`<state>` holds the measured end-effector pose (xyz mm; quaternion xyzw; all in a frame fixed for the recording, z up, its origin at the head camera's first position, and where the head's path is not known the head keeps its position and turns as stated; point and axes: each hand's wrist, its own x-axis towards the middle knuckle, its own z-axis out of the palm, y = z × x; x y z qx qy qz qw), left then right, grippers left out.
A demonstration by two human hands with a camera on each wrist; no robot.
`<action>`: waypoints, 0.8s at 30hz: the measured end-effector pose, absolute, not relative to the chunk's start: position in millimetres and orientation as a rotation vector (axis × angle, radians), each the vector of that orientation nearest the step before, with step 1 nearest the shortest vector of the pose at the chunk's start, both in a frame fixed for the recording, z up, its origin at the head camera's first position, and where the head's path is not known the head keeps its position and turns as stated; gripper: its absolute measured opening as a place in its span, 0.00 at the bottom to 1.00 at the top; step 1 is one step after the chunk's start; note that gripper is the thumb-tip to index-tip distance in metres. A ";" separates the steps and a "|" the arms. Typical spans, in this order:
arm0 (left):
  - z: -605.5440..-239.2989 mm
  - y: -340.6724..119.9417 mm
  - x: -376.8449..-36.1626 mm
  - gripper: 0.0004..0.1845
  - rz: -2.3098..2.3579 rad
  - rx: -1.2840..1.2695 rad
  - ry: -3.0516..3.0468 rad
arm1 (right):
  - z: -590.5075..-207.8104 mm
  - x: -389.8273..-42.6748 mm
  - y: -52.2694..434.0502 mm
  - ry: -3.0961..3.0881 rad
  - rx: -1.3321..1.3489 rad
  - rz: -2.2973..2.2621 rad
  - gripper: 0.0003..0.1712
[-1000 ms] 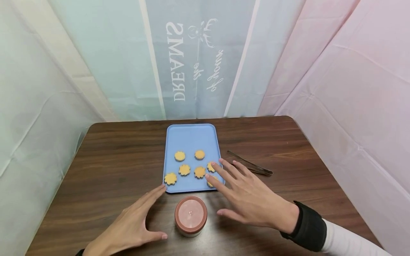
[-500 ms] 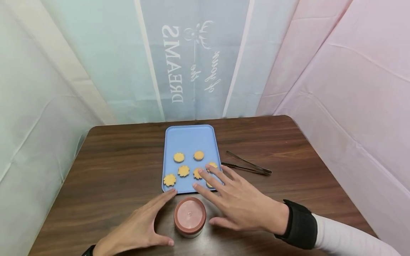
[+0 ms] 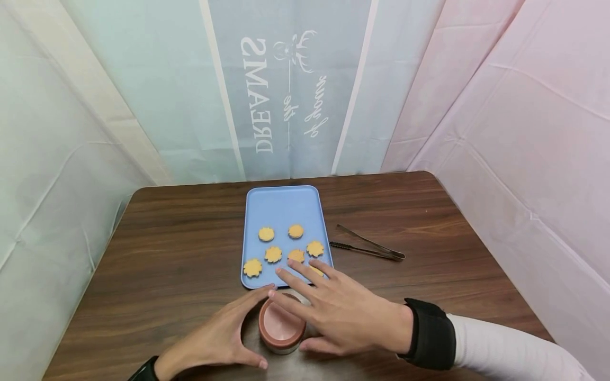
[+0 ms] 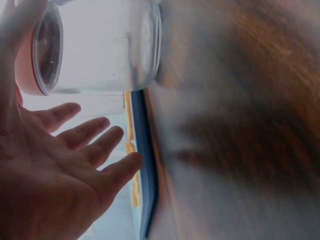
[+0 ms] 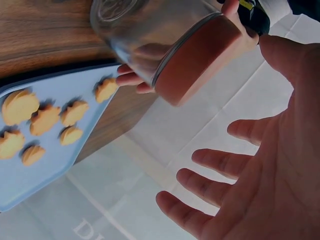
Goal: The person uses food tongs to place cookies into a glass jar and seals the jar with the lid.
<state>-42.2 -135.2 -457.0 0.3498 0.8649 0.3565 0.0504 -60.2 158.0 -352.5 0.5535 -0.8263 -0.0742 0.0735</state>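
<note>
A clear glass jar with a pink lid (image 3: 281,328) stands on the wooden table (image 3: 167,254) just in front of a blue tray (image 3: 283,203). My left hand (image 3: 238,330) lies open to the jar's left, fingers straight along the table and thumb curving round its near side. My right hand (image 3: 307,317) hovers spread over the lid, thumb to the jar's right. The left wrist view shows the jar (image 4: 95,45) beyond my open left hand (image 4: 65,170). The right wrist view shows the jar (image 5: 165,45) apart from my open right hand (image 5: 250,180).
Several flower-shaped cookies (image 3: 273,254) lie on the tray's near half, and the right wrist view shows the cookies (image 5: 45,120) on the tray (image 5: 60,90) too. Metal tongs (image 3: 369,248) lie right of the tray. Cloth walls close in behind and at both sides.
Both hands have drawn in toward the jar. The right hand left the tray's cookies and came back over the lid; the left hand slid right along the jar's side.
</note>
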 end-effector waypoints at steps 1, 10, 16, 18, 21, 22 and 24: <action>-457.4 -134.8 -42.8 0.66 1.082 1.073 2.634 | -352.6 -59.8 156.8 -2.471 1.675 -0.231 0.50; -464.7 -131.9 -46.6 0.66 1.166 1.062 2.472 | -355.3 -56.6 148.6 -2.429 1.770 -0.240 0.48; -468.8 -130.0 -48.5 0.68 1.242 1.110 2.423 | -355.8 -55.6 142.2 -2.417 1.851 -0.247 0.47; -469.7 -129.6 -49.4 0.67 1.271 1.120 2.396 | -355.7 -55.7 140.0 -2.401 1.875 -0.256 0.47; -471.0 -128.9 -51.1 0.66 1.298 1.110 2.352 | -355.9 -56.0 137.5 -2.390 1.900 -0.267 0.47; -471.4 -128.8 -51.5 0.65 1.298 1.100 2.345 | -356.0 -55.9 137.0 -2.388 1.907 -0.274 0.47; -472.0 -128.7 -52.1 0.63 1.290 1.061 2.330 | -356.3 -55.6 136.2 -2.385 1.916 -0.291 0.47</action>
